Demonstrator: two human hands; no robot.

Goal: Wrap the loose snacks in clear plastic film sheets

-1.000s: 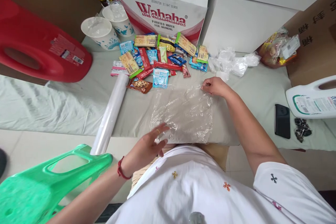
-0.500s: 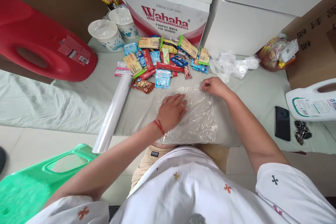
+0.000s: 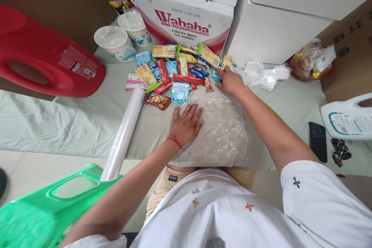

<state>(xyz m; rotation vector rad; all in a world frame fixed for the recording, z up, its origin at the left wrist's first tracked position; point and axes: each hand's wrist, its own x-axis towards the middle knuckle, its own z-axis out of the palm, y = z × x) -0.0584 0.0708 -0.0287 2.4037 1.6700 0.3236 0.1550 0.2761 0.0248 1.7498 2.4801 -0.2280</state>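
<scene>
A clear, crinkled plastic sheet (image 3: pixel 225 133) lies on the grey-covered table (image 3: pixel 72 112) right in front of me. My left hand (image 3: pixel 186 124) rests flat on the sheet's left part, fingers spread and holding nothing. Just beyond the sheet is a pile of small snack packets (image 3: pixel 174 69). My right hand (image 3: pixel 229 80) is at the right end of that pile, fingers curled down onto a blue packet beside a yellow one.
A roll of plastic film (image 3: pixel 124 135) lies left of the sheet. Two paper cups (image 3: pixel 112 40), a Wahaha carton (image 3: pixel 186 19) and white boxes (image 3: pixel 270 27) stand behind. Crumpled plastic (image 3: pixel 258 73), a phone (image 3: pixel 318 141), keys (image 3: pixel 340 153), a white jug (image 3: pixel 348 118), a red jug (image 3: pixel 43 58), a green stool (image 3: pixel 43 209).
My left hand slid from the sheet's near edge up onto it and flattened. My right hand let go of the sheet's far corner and moved up to the packets.
</scene>
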